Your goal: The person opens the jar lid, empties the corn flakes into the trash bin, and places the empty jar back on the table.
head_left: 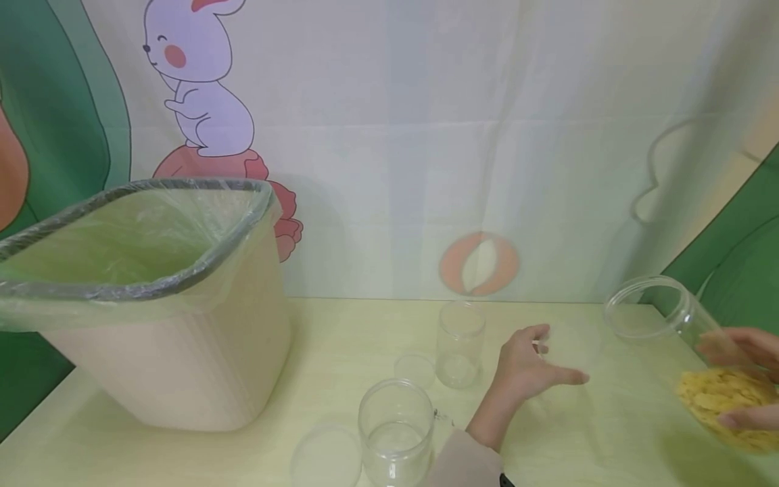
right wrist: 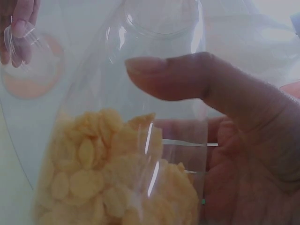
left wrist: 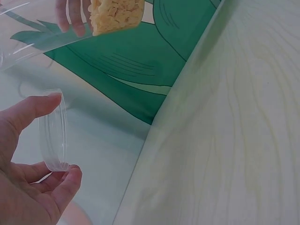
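Observation:
My left hand [head_left: 525, 368] pinches a clear round lid [left wrist: 54, 131] by its edge, thumb on one side and fingers on the other, above the table. To its right, my right hand [right wrist: 248, 108] grips a tall clear jar [head_left: 696, 318] with its mouth uncovered. Yellow flakes or chips [head_left: 718, 396] fill the jar's lower part. The jar is tilted, its mouth toward the left hand and the lid. A gap separates lid and jar. In the right wrist view, the thumb lies across the jar's front and other fingers show through its wall.
Left of my left forearm stand two clear jars, a slim one [head_left: 460, 345] and a wider one [head_left: 397, 426]. Two clear lids, one larger [head_left: 325, 460] and one smaller [head_left: 415, 370], lie beside them. A lined bin [head_left: 201, 365] stands at left. A printed curtain [head_left: 389, 149] hangs behind.

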A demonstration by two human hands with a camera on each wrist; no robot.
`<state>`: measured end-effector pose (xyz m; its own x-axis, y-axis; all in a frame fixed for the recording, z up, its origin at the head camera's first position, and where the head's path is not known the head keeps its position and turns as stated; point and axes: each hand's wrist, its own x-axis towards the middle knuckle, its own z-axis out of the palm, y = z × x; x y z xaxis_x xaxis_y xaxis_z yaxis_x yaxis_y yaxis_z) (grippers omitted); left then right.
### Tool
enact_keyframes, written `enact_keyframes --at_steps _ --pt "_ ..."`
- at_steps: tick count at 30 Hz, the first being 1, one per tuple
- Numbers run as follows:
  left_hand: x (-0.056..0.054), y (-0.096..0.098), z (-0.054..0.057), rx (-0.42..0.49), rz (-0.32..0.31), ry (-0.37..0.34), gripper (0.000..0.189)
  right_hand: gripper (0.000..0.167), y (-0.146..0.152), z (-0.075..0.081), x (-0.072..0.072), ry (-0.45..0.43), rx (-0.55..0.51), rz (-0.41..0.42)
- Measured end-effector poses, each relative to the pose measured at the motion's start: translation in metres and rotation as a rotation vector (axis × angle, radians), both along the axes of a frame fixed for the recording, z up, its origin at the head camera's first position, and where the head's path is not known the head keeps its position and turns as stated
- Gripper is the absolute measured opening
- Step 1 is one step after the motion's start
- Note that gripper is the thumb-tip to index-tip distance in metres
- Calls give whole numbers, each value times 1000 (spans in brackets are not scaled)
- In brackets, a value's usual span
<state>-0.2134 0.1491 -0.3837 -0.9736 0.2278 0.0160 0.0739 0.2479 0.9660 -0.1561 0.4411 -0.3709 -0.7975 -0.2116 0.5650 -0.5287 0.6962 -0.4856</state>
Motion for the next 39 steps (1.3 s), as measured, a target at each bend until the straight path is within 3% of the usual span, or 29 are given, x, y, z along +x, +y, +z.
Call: enact_keyframes --at_steps 13,27,39 --pt "-2 0 -4 -98 10 -11 73 97 3 1 0 -54 25 31" --pt "-3 2 -13 -134 16 -23 74 92 2 6 2 -111 69 5" --pt "-5 2 -19 -224 14 -12 76 91 3 5 1 -129 74 -3"
